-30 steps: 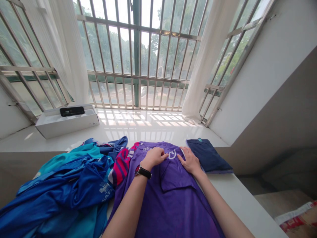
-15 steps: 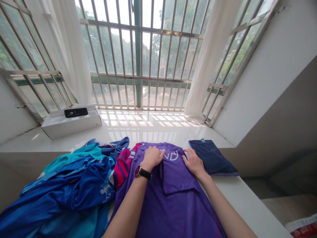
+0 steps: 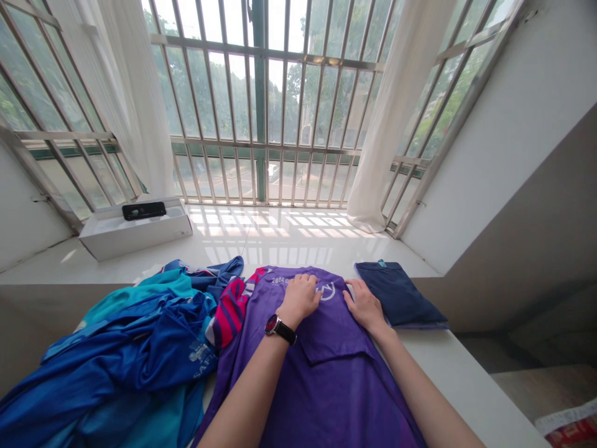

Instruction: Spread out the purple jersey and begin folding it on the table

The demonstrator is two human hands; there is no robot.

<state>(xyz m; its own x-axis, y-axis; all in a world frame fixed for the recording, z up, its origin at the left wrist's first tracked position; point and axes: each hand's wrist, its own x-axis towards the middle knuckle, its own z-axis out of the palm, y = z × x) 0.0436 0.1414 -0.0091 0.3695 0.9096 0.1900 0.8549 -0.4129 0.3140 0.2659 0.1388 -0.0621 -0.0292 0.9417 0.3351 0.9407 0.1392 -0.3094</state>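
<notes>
A purple printed T-shirt point(image 3: 326, 398) lies spread on the white ledge, its right sleeve folded inward over the body. Its collar end points toward the window. My left hand point(image 3: 302, 300) rests palm down on the shirt's upper part, covering some of the white lettering, with a watch point(image 3: 280, 328) on the wrist. At the shirt's right shoulder edge, my right hand point(image 3: 364, 305) lies with thumb and fingers apart, touching the fabric. Pink-and-navy striped fabric point(image 3: 229, 314) lies along the shirt's left side.
A rumpled heap of blue and teal clothes point(image 3: 125, 354) lies at left. A folded navy garment point(image 3: 398, 295) sits beside my right hand. Farther back, a white box point(image 3: 135, 236) carries a black device point(image 3: 143, 211). White curtains point(image 3: 396, 106) hang before the barred window.
My left hand has slid to the right across the shirt, closer to my right hand, uncovering more lettering on the left. My right hand has stayed at the shoulder edge.
</notes>
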